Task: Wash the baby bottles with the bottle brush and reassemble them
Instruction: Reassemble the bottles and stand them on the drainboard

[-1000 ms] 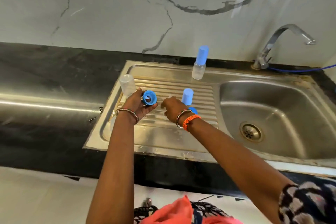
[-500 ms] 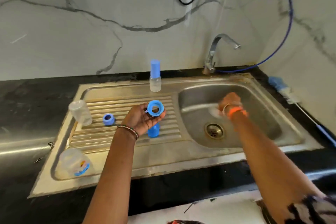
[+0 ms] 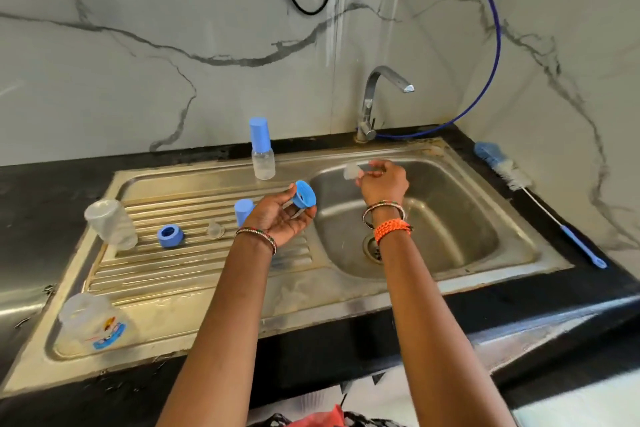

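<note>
Seen from above, looking down at a steel sink unit (image 3: pixel 346 308) set in a black counter, ribbed drainboard on the left, bowl on the right. Left hand (image 3: pixel 280 218) palm up over the drainboard's right edge, fingers loosely curled, pinching a blue screw ring (image 3: pixel 304 195) between thumb and fingertips, the ring tilted with its opening facing the camera. Right hand (image 3: pixel 382 180) raised over the bowl, fingers curled, pinching a small clear teat (image 3: pixel 352 171) at the fingertips, to the right of the ring and apart from it. Bangles on both wrists, an orange band on the right. On the drainboard: a clear bottle body (image 3: pixel 110 224) near the left edge, leaning; a second blue ring (image 3: pixel 170 236) lying just right of it; a second small clear teat (image 3: pixel 216 229) beside that ring; a blue cap (image 3: pixel 243 211) standing partly behind the left hand. At the near left corner, a clear bottle with a printed picture (image 3: pixel 91 322), upright. At the back, between drainboard and bowl, an assembled bottle with a tall blue cap (image 3: pixel 262 149). Bottle brush (image 3: pixel 540 204) lying on the counter right of the sink, blue and white bristles toward the wall, thin blue handle toward the camera. Chrome tap (image 3: pixel 375 97) behind the bowl, a blue hose (image 3: pixel 491 45) looping up the marble wall.
</note>
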`<state>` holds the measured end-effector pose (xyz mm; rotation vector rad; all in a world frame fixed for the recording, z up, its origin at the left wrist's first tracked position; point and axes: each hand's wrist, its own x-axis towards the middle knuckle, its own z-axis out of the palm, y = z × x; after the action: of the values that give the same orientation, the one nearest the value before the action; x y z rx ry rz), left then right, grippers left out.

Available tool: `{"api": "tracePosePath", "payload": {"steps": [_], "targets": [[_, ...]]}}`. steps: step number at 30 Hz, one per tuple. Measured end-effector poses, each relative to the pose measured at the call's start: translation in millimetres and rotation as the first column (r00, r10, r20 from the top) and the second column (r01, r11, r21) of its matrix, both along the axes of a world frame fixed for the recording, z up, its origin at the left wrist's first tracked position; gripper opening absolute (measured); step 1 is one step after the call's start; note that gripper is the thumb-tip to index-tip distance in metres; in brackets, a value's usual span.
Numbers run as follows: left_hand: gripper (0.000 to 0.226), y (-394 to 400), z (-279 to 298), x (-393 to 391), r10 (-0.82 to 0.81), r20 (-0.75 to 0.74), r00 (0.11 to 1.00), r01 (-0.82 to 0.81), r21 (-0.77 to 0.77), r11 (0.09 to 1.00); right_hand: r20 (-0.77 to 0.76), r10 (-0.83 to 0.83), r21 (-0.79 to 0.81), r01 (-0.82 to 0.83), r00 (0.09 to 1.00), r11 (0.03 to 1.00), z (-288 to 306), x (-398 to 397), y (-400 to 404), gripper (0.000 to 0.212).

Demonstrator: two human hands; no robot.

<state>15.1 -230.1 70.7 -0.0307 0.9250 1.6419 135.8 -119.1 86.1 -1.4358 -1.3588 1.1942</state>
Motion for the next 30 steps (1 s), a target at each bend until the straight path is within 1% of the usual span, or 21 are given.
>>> {"api": "tracePosePath", "payload": {"steps": [1,2,3,4,5,7,10,13,16,19,21,23,24,25,27,30], "targets": [[0.013,1.6,4.1,1.4,0.023,0.03,0.999,-0.024,0.031,0.999,-0.108,0.054,-0.038,-0.058,0.993,0.998,9.3,-5.2,-2.8,0.033],[0.014,3.1,9.0,3.4,0.037,0.051,0.998,-0.04,0.064,0.997,-0.268,0.107,-0.08,-0.133,0.957,0.988,20.2,-9.7,-7.5,0.034],[0.016,3.9,14.8,5.6,0.045,0.059,0.997,-0.05,0.095,0.994,-0.418,0.148,-0.109,-0.212,0.896,0.971,29.9,-11.8,-11.8,0.035],[0.018,4.6,20.3,7.4,0.046,0.059,0.997,-0.053,0.117,0.992,-0.524,0.188,-0.115,-0.288,0.831,0.951,38.2,-12.5,-17.7,0.037],[0.022,5.7,24.4,8.4,0.042,0.047,0.998,-0.048,0.127,0.991,-0.551,0.243,-0.076,-0.338,0.798,0.938,44.2,-12.3,-21.5,0.039],[0.026,6.4,30.1,10.5,0.037,0.01,0.999,-0.038,0.151,0.988,-0.497,0.346,0.046,-0.374,0.796,0.926,50.9,-12.4,-26.7,0.041],[0.028,5.4,36.6,13.2,0.026,-0.01,1.0,-0.023,0.211,0.977,-0.345,0.409,0.221,-0.351,0.845,0.91,52.9,-15.4,-34.8,0.034],[0.024,5.3,42.3,14.7,0.002,-0.039,0.999,0.008,0.268,0.963,-0.269,0.435,0.272,-0.366,0.859,0.89,53.9,-17.0,-45.0,0.029],[0.023,4.8,44.6,14.8,-0.022,-0.08,0.997,0.045,0.294,0.955,-0.116,0.443,0.356,-0.379,0.889,0.854,51.6,-14.1,-46.5,0.027],[0.025,4.2,45.1,13.9,-0.027,-0.094,0.995,0.054,0.305,0.951,0.077,0.401,0.446,-0.391,0.913,0.805,53.5,-12.0,-44.7,0.018],[0.031,5.2,46.9,14.6,-0.023,-0.097,0.995,0.053,0.316,0.947,0.141,0.289,0.524,-0.319,0.947,0.79,51.0,-14.3,-45.8,0.012],[0.03,6.8,48.5,14.7,-0.023,-0.124,0.992,0.061,0.314,0.947,0.196,0.18,0.601,-0.263,0.964,0.755,49.4,-17.6,-50.4,0.018],[0.029,7.2,49.1,14.0,-0.018,-0.134,0.991,0.059,0.31,0.949,0.224,0.159,0.62,-0.267,0.962,0.738,49.9,-18.6,-51.7,0.019],[0.029,7.5,49.2,12.8,-0.006,-0.128,0.992,0.046,0.311,0.949,0.257,0.153,0.624,-0.285,0.954,0.727,51.2,-18.7,-51.9,0.019],[0.03,8.0,49.1,8.2,0.03,-0.07,0.997,-0.005,0.332,0.943,0.324,0.167,0.613,-0.341,0.931,0.712,54.6,-16.9,-49.0,0.016],[0.035,7.4,50.4,3.4,0.038,-0.025,0.999,-0.026,0.36,0.933,0.356,0.215,0.633,-0.404,0.909,0.661,57.7,-16.9,-49.7,0.015]]}}
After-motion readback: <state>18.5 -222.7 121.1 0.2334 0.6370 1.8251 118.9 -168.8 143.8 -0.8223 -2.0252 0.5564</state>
